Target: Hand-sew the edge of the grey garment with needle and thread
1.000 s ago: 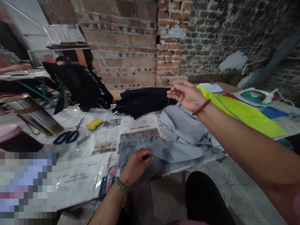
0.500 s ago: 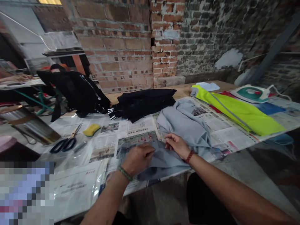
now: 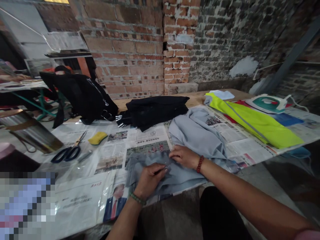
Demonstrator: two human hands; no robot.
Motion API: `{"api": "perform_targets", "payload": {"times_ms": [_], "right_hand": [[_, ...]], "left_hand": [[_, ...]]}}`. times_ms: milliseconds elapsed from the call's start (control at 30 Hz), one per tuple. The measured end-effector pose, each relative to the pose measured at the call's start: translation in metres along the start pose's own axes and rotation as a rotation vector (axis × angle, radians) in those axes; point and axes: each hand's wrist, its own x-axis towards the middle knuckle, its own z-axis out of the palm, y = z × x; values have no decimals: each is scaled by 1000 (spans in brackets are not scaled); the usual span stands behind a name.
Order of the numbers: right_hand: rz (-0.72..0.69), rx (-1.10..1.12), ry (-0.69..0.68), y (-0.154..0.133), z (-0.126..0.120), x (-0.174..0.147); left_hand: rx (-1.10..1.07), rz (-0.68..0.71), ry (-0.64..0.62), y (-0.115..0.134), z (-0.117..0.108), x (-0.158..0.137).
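Observation:
A grey garment (image 3: 197, 133) lies rumpled near the table's front edge, its near part spread out under both hands. My left hand (image 3: 151, 178), with a green bead bracelet, is closed in a pinch just over the cloth; whatever sits between thumb and finger is too small to make out. To its right, my right hand (image 3: 186, 157), wearing a red bead bracelet, has its fingers closed on a fold of the grey cloth. Dark-handled scissors (image 3: 71, 150) and a yellow sponge (image 3: 98, 137) lie to the left of the hands.
Newspaper (image 3: 82, 193) under clear plastic covers the table. Behind lie a black bag (image 3: 80, 96) and folded black clothing (image 3: 157, 110). On the right are a neon yellow garment (image 3: 255, 121) and a green-white iron (image 3: 270, 103). A metal flask (image 3: 35, 130) stands at left.
My left hand has moved down and slightly toward me, uncovering more cloth. My right hand has shifted a little left, its fingers now lower against the fabric.

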Motion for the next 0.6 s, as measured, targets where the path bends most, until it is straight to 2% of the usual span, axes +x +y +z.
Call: {"api": "perform_targets", "payload": {"times_ms": [100,267,600], "right_hand": [[-65,-63,-74,3,-2,2],[-122,-19,-154,5,-5,-3],[-107,105,-161,-5,-9,-5]], "left_hand": [[9,-1,-2,-1,0,-1],[4,-6,-6,-4,0,-1],[-4,-27,-43,-2,-2,0]]}}
